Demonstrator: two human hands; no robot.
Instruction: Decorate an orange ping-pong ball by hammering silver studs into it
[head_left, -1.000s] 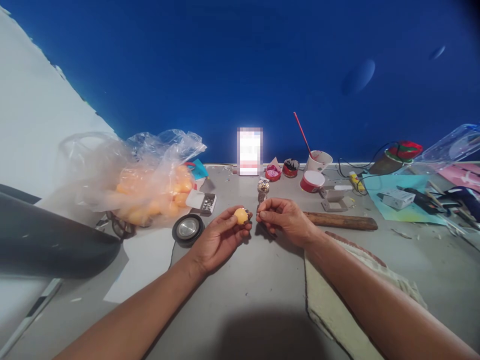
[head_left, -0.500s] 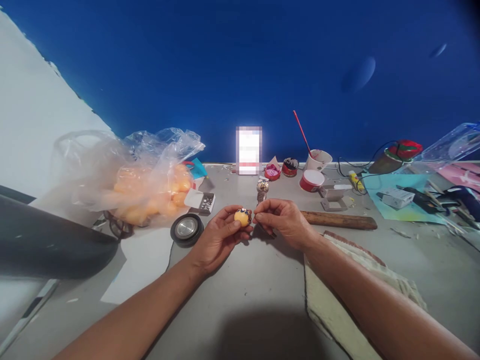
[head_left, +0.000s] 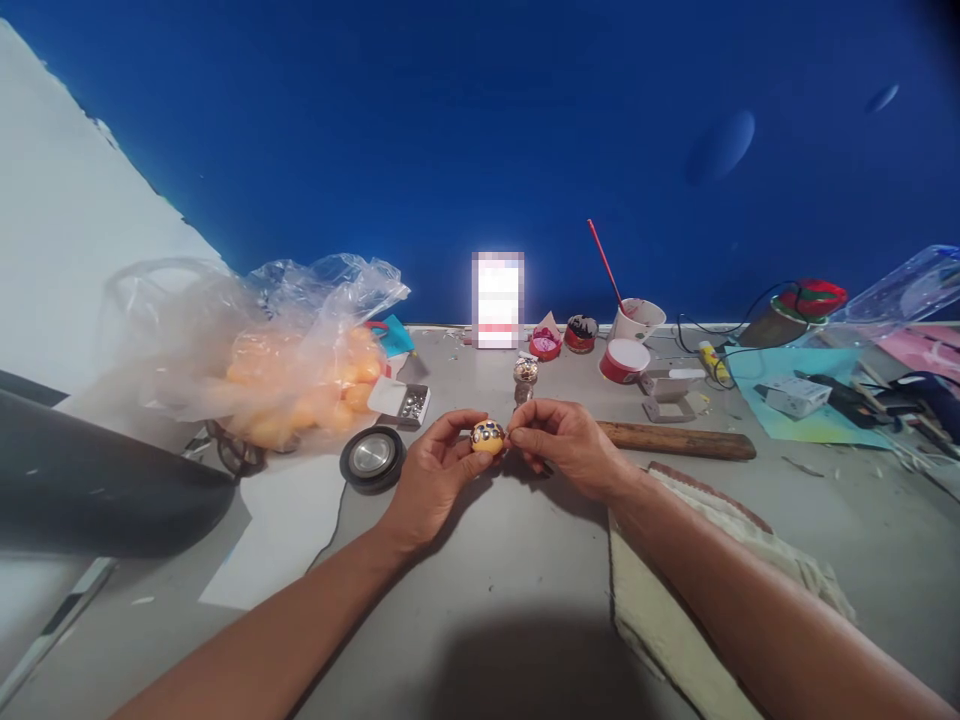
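A small yellow ball (head_left: 487, 450) sits between the fingertips and thumb of my left hand (head_left: 435, 480). Shiny dark and silvery studs cover its upper part. Close by on its right, my right hand (head_left: 570, 450) is closed in a pinch with the fingertips at the ball's side; whatever they hold is too small to make out. Behind the right hand stands a knobbed silvery object (head_left: 526, 370), its lower part hidden by the fingers. An open small box (head_left: 414, 404) with shiny silvery pieces lies beyond my left hand.
A clear bag (head_left: 322, 290) of yellow-orange balls and a round black-rimmed disc (head_left: 373, 458) are at left. To the right lie a wooden stick (head_left: 682, 441), a folded cloth (head_left: 652, 590), a red-and-white tub (head_left: 623, 361) and a cup (head_left: 637, 320). A bright blurred screen (head_left: 498, 300) stands at the wall.
My left hand has turned the ball, so more of its studded side faces me. The right hand stays pinched beside it, hardly moved.
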